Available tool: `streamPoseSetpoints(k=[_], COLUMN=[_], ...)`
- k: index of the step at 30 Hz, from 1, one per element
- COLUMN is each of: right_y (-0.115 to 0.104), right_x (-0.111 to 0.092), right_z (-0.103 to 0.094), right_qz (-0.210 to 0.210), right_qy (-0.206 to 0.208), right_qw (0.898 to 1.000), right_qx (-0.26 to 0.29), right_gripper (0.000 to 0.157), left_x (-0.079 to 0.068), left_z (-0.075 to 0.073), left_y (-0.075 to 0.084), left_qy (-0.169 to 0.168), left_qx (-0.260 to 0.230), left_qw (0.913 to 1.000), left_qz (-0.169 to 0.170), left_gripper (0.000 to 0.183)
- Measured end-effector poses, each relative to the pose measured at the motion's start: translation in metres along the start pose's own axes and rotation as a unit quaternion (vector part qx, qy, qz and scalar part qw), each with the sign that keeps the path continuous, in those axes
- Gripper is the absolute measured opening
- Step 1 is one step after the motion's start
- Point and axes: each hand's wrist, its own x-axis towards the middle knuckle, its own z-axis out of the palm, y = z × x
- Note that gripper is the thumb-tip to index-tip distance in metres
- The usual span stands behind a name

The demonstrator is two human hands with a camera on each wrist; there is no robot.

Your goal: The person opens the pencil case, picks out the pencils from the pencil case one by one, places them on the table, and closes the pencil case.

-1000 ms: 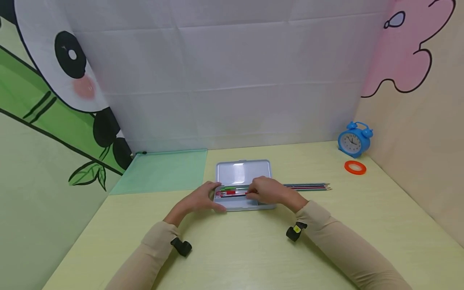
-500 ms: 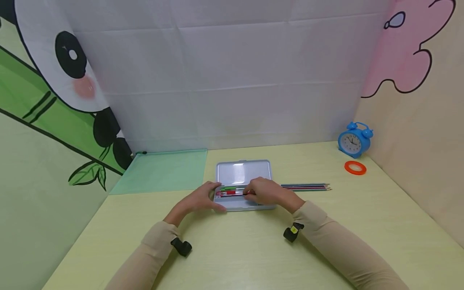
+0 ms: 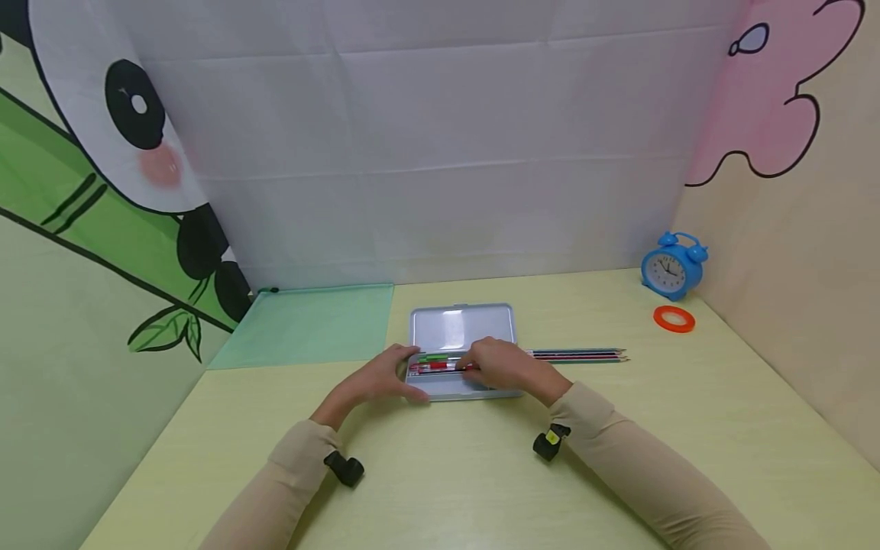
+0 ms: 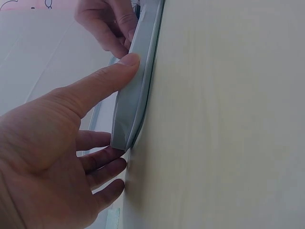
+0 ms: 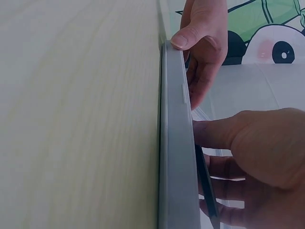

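Observation:
An open metal pencil case (image 3: 459, 389) lies on the table with its lid folded back. My left hand (image 3: 380, 376) grips its left end; in the left wrist view the thumb (image 4: 105, 81) presses the front wall and the fingers reach round the end. My right hand (image 3: 500, 363) is over the tray, its fingertips inside. In the right wrist view it pinches a dark pencil (image 5: 205, 174) between thumb and fingers. Red and green pens or pencils (image 3: 435, 366) show in the tray between the hands. Several long pencils (image 3: 580, 354) stick out to the right, partly hidden behind the right hand.
A blue alarm clock (image 3: 665, 271) stands at the back right, with an orange-red ring (image 3: 674, 318) in front of it. A flat green mat (image 3: 319, 328) lies at the back left. A white cloth (image 3: 440, 153) hangs behind the table.
My right hand has slid a little to the left over the tray, so more of the pencils shows to its right. The left hand and the case have stayed put.

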Motion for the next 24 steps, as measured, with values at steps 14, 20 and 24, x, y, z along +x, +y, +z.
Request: streamPoseSetpoints(k=[14,20,24], right_y=[-0.002,-0.002,-0.001], right_x=[-0.002,-0.007,-0.01], right_z=[-0.004,-0.02,-0.028], right_qz=[0.012,0.034,0.043], right_qy=[0.009,0.025,0.038], right_qw=[1.0,0.999,0.998], right_qx=[-0.011,-0.01,-0.006], right_gripper=[0.024,0.028,0.028], left_x=[0.0,0.001,0.002], left_z=[0.0,-0.001,-0.001], left_y=[0.0,0.0,0.0], left_qy=[-0.001,-0.004,-0.006], left_qx=[-0.007,-0.002,-0.003], left_qw=[1.0,1.0,1.0], left_qz=[-0.004,0.0,0.004], left_gripper=[0.102,0.104,0.104])
